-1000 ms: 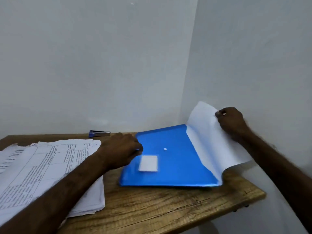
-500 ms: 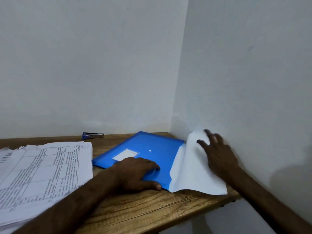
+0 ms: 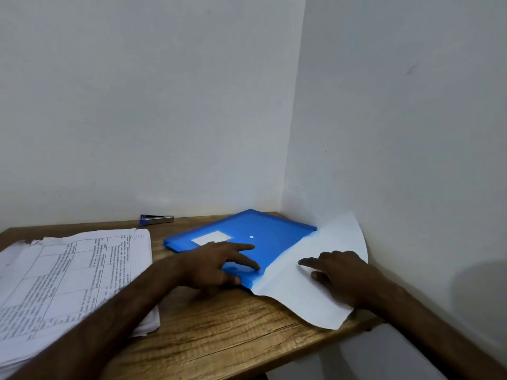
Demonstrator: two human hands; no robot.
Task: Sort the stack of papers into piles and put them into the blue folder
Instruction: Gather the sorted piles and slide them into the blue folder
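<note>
Head-cam view, looking down at a wooden desk (image 3: 233, 327) set in a white-walled corner. A blue folder (image 3: 274, 237) lies flat at the desk's far R corner, turned at an angle, w/ a white label (image 3: 212, 237) and a small white snap dot on its cover. The L hand (image 3: 216, 266) rests on the folder's near end: fingers straight and pressing on the cover, thumb by the near edge, gripping nothing. A white sheet (image 3: 290, 293) sticks out of the folder's R side and spreads to the desk's R edge, its far end up against the side wall. The R hand (image 3: 340, 274) lies flat on that sheet, fingers spread and relaxed, holding nothing. A stack of papers (image 3: 68, 281) printed w/ tables sits at the desk's L edge, apart from the folder; the L forearm crosses its near corner. A small blue-and-silver stapler (image 3: 157, 219) lies at the back edge, by the wall.
</note>
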